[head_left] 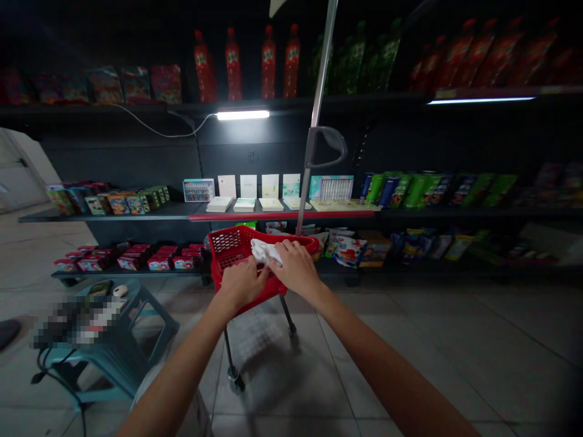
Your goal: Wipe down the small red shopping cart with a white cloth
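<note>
A crumpled white cloth (265, 250) lies between my two hands, above the near side of a red shopping cart (225, 240). My left hand (240, 281) is closed with its knuckles up, gripping the cloth's near left edge; its fingertips are partly hidden. On the right, my right hand (296, 264) curls over the cloth and pinches it between thumb and fingers. The cart has a perforated basket on thin legs with wheels. A grey pole with a looped handle (325, 147) rises behind the basket.
A teal stool (152, 315) stands at left, bearing a phone, a small white object and blurred items with cables. Shelves ahead hold bottles (268, 64), notebooks (272, 203), small boxes (136, 203) and snack bags (348, 250). Tiled floor (387, 358) extends right.
</note>
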Tool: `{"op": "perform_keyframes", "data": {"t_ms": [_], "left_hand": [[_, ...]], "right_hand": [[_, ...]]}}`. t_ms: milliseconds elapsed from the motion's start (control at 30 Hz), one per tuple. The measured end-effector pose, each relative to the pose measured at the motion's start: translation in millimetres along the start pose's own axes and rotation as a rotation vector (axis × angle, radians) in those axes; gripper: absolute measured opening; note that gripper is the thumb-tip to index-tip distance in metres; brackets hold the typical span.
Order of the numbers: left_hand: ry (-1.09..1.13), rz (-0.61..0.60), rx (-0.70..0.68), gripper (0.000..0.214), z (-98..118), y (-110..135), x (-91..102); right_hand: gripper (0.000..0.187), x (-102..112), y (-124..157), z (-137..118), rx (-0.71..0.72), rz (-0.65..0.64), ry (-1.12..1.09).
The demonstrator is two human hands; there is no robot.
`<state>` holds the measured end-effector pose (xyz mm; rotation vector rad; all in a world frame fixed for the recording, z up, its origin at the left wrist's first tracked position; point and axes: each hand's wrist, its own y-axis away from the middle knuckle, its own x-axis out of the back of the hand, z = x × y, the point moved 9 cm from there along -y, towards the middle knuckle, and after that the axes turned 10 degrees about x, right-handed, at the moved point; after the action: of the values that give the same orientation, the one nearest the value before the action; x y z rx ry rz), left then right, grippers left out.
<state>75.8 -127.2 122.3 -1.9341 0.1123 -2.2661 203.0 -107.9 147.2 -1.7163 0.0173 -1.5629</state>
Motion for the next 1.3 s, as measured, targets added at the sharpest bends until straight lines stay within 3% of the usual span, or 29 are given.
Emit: {"op": "perform_keyframes", "data": {"t_ms": [133,200,300,433,533,633,733,833,1033,1300], "left_hand": [[-0.103,0.108,0.018,0.070,4.4,11.2,-0.4],[-0.111,0.125,0.013,0.075,-1.2,12.6,-0.5],[-0.113,0.123,0.015,0.078,-12.7,14.2,0.1],[-0.139,0.142,0.073,0.082,-34.0,15.4,2.7],[-0.157,0.152,0.106,0.082,-51.6,13.4,5.1],[-0.161,0.147,0.064,0.080,-65.2,10.0,6.7],[-0.154,0.168,-0.012,0.078,-78.4,7.6,9.5],[-0.148,0.198,-0.082,0.077,-93.8,4.6,12.2],[-0.127,0.221,-0.155,0.073,-128.8,-13.1,16.2],[-0.039,0.214,-0.221,0.061,-152.7,-39.3,12.7]], "right_hand": [[0.022,-5.3,0.4,3.7,0.004,0.014,-0.045],[0.021,-9.2,3.4,17.9,-0.020,0.066,-0.098],[0.022,-13.5,8.8,72.4,-0.181,0.267,-0.268],[0.028,-2.7,19.4,171.9,-0.541,0.756,-0.494],[0.033,17.0,-5.6,199.5,-0.550,0.908,-0.602],[0.034,33.9,-48.0,186.7,-0.453,0.867,-0.735],[0.041,39.5,-65.9,157.9,-0.367,0.883,-0.781],[0.048,24.1,-54.8,137.1,-0.319,0.886,-0.789],[0.054,-22.1,-20.1,127.7,-0.214,0.653,-0.939],[0.052,-70.7,13.2,111.1,-0.279,0.455,-1.106]]}}
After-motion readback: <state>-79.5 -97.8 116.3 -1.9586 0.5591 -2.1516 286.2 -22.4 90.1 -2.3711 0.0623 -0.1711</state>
